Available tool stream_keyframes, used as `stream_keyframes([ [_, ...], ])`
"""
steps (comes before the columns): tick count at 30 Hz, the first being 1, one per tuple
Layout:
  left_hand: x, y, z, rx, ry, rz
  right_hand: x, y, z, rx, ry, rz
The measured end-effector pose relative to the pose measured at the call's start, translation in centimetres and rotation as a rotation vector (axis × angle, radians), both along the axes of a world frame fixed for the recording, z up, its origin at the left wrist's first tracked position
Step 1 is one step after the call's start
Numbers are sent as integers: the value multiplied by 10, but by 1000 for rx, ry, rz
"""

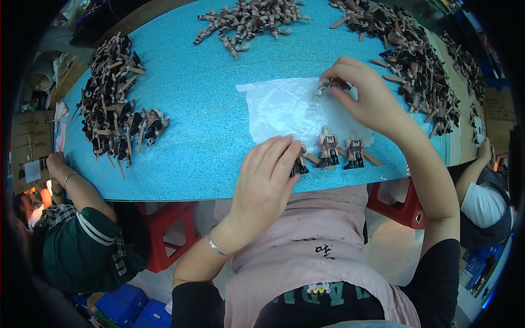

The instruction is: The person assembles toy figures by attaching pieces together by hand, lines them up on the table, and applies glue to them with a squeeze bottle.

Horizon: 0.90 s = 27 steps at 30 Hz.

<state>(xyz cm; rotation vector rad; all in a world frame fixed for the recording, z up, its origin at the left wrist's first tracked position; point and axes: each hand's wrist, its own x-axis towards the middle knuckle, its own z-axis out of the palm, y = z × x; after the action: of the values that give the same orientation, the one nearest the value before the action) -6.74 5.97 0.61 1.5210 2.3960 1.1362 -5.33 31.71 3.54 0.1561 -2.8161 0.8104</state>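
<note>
Over the white plastic sheet [276, 106], my right hand [358, 90] pinches a small dark-and-pale figurine part [332, 85], perhaps an arm, between thumb and fingers. My left hand [265, 177] is closed on a small dark figurine [301, 164] at the table's near edge. Its fingers hide most of that piece. To its right lie two similar headless-looking figurines, one in the middle [328, 147] and one on the right [355, 151], with pale torsos and dark lower halves. Flat wooden sticks [372, 157] stick out beside them.
The blue table [191, 126] bears a pile of pale-and-dark striped parts [251, 22] at the far middle. Heaps of figurines with sticks lie left [112, 104] and right [418, 71]. Other people sit at left [87, 235] and right [486, 205]. Red stools [169, 235] stand below.
</note>
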Motion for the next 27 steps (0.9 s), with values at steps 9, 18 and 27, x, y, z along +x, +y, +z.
stream_keyframes([
  [9, -1, -4, 0, 12, -1, 7, 12, -12, 0, 118, 26, 46],
  [18, 1, -39, 18, 58, -220, 41, 47, -41, 16, -723, -81, -190],
  [27, 17, -49, 22, -16, -543, -26, 100, -99, 13, -913, -350, -127],
])
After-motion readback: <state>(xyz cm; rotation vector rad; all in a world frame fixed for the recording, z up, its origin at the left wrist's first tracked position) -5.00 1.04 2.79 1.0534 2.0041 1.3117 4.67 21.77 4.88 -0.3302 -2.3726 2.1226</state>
